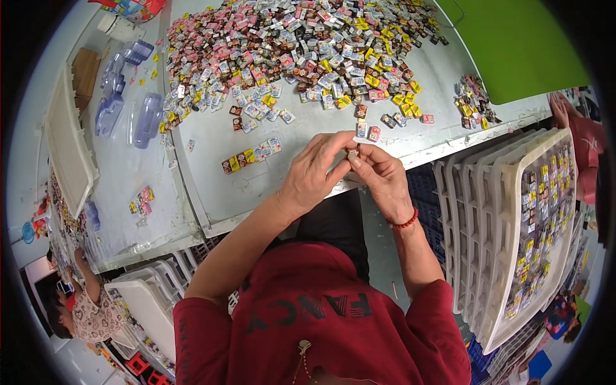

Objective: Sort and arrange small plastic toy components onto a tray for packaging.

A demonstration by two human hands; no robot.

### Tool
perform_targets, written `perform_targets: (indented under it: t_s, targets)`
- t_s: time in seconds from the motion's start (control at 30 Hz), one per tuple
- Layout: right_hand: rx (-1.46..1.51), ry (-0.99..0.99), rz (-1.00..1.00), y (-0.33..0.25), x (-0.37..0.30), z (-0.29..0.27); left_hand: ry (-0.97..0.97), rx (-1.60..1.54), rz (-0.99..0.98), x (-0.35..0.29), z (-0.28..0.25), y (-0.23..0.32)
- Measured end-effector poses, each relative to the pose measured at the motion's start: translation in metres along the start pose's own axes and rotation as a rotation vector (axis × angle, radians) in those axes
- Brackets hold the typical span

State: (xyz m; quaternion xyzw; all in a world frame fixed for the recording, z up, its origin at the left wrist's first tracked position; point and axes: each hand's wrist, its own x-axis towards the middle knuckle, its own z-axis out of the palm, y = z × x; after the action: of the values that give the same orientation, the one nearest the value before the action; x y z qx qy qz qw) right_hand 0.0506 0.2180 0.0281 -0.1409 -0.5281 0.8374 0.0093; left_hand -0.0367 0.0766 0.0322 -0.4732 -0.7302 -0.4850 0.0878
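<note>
My left hand (311, 170) and my right hand (385, 183) meet over the front edge of the white table. Both pinch one small brown-and-white piece (353, 153) between thumbs and fingertips; the fingers partly cover it, so its exact kind does not show. Left of my hands, several tiny carton-shaped pieces (251, 156) lie joined side by side in a row, brown, yellow and white-blue. Just beyond my fingertips are a loose white-blue piece (362, 129) and a pink piece (374, 133). A large heap of such pieces (301, 51) spreads across the far part of the table.
A smaller pile (475, 102) sits near a green panel (526, 51) at right. Stacked white trays (507, 231) holding rows of pieces stand below the table edge. Clear plastic containers (147, 119) and a white tray (67, 141) are at left. Another person (96, 308) works at lower left.
</note>
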Motion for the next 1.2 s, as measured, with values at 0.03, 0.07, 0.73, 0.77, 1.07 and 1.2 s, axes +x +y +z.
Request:
perform_targets:
  t_s: [0.03, 0.07, 0.73, 0.77, 1.07, 1.2]
  targets:
    - [-0.019, -0.017, -0.015, -0.001, -0.002, 0.001, 0.002, -0.001, 0.002, 0.000, -0.002, 0.003]
    - [-0.038, -0.035, -0.029, -0.001, -0.003, 0.001, -0.014, 0.018, 0.004, -0.001, -0.004, 0.005]
    - [-0.005, -0.020, 0.025, 0.002, -0.005, 0.001, -0.037, 0.087, 0.054, -0.005, -0.009, 0.004]
    - [-0.012, -0.025, 0.036, 0.001, -0.006, 0.000, -0.044, 0.063, 0.037, -0.005, -0.009, 0.005]
    - [0.222, -0.111, 0.044, -0.010, -0.014, 0.001, -0.003, -0.004, -0.047, -0.002, -0.018, 0.010]
    - [0.138, -0.096, 0.046, -0.007, -0.011, 0.003, -0.031, 0.075, 0.066, 0.000, -0.022, 0.010]
